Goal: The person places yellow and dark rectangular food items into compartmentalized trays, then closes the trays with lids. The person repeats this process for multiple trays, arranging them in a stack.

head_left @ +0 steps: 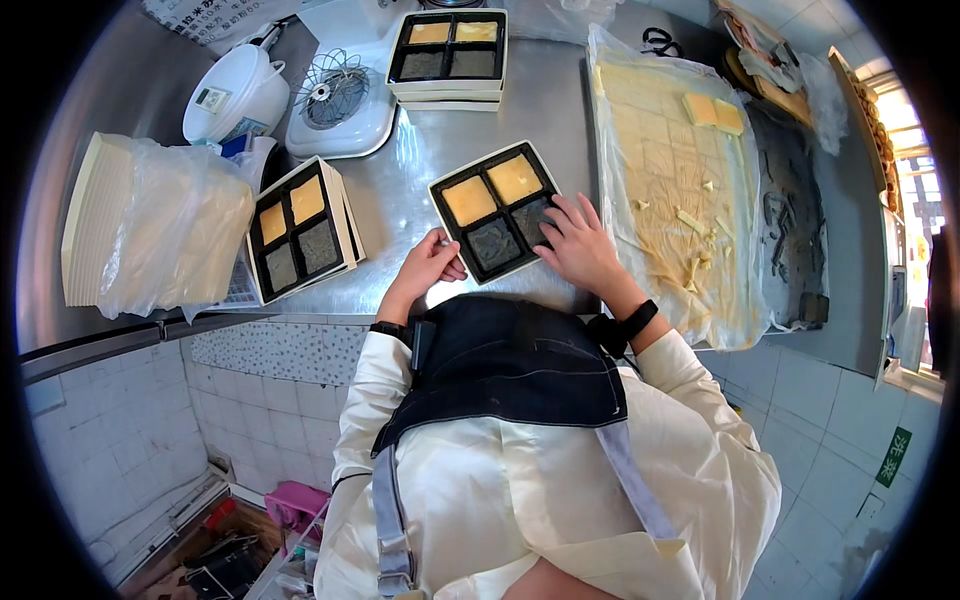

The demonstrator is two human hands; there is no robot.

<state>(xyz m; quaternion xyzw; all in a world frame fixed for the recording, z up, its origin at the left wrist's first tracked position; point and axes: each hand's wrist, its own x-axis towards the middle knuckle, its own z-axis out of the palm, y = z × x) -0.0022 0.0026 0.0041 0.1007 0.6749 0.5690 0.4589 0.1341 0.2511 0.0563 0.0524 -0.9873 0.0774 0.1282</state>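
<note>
In front of me on the steel counter sits a cream box (437, 203) with a black four-compartment tray. Its two far compartments hold yellow cake squares (514, 178); the two near ones hold dark grey-black squares (492, 245). My left hand (430, 268) grips the box's near left corner, thumb at the rim and fingers curled. Over the near right compartment, my right hand (583, 243) lies with fingers apart, its fingertips on or just above the dark square there. The hand covers part of that square and the box's right edge.
Similar filled boxes stand stacked at the left (308, 237) and at the back (447, 62). To the right lies a paper-lined sheet (650, 160) with cake pieces (713, 113) and crumbs. A wire whisk head (332, 95), white tub (232, 95) and bagged cream boxes (160, 225) occupy the left.
</note>
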